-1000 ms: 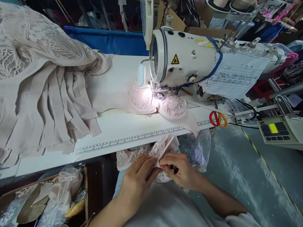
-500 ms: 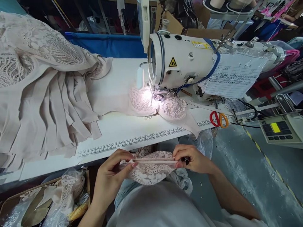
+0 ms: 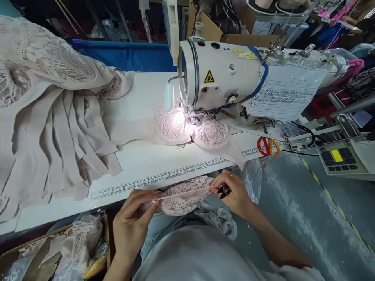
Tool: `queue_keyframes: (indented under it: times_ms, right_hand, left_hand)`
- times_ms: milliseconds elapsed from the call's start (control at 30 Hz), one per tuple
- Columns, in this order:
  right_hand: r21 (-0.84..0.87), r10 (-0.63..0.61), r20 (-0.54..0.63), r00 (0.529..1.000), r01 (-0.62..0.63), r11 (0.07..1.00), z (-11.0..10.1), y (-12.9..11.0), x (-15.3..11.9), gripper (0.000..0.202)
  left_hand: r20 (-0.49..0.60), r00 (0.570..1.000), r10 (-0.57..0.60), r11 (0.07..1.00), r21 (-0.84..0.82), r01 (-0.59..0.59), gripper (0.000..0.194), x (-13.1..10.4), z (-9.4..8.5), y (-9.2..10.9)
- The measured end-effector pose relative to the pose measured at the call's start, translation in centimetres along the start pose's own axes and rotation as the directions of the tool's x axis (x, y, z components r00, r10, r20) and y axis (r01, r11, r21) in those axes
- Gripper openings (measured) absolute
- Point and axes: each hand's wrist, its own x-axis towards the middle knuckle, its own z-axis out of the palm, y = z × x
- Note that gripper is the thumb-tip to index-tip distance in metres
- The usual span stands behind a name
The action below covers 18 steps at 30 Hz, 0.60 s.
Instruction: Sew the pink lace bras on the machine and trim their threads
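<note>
Table edge (image 3: 113, 196) lies just beyond left grip (image 3: 131, 221) and right grip (image 3: 238, 195), pinching lace fabric (image 3: 181, 205).

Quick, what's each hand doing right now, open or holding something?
Left hand: closed, pinching one end of the lace fabric.
Right hand: closed, pinching the other end, with a dark pointed tool in its grip.

A pale pinkish-beige lace piece (image 3: 183, 205), floral with rows of small eyelets, hangs just off the near edge of the tabletop (image 3: 146, 166). Its smooth pale edge is drawn out nearly straight between the left hand (image 3: 155, 200) and right hand (image 3: 211, 189), rising slightly rightward. A small dark pointed tool (image 3: 224, 191) lies tucked in the right hand, two tips slightly apart, aimed left.
</note>
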Motion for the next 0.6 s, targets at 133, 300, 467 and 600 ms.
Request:
queue_keyframes:
  times_ms: [133,300,467,600]
  right_hand:
    - [-0.083,0.085,0.059,0.995,-0.080,0.993,0.2,0.2,0.4,0.007]
    - [-0.013,0.095,0.109,0.989,-0.094,0.995,-0.5,0.1,1.1,0.010]
    - [0.277,0.125,0.259,0.958,-0.198,0.940,-2.6,-0.9,2.0,0.011]
    - [0.342,0.054,0.338,0.939,-0.176,0.923,-2.5,-2.6,2.5,0.011]
  left_hand:
    - [-0.022,1.000,-0.023,0.999,-0.029,0.022,0.009,-0.1,0.2,-0.2]
    - [-0.041,0.998,-0.052,0.997,-0.050,0.050,0.011,-0.5,0.7,-0.8]
    - [0.072,0.986,-0.151,0.971,-0.176,0.162,0.005,-0.1,-0.4,-1.4]
    - [0.461,0.876,-0.142,0.947,-0.195,0.256,0.023,0.8,-0.7,-0.2]
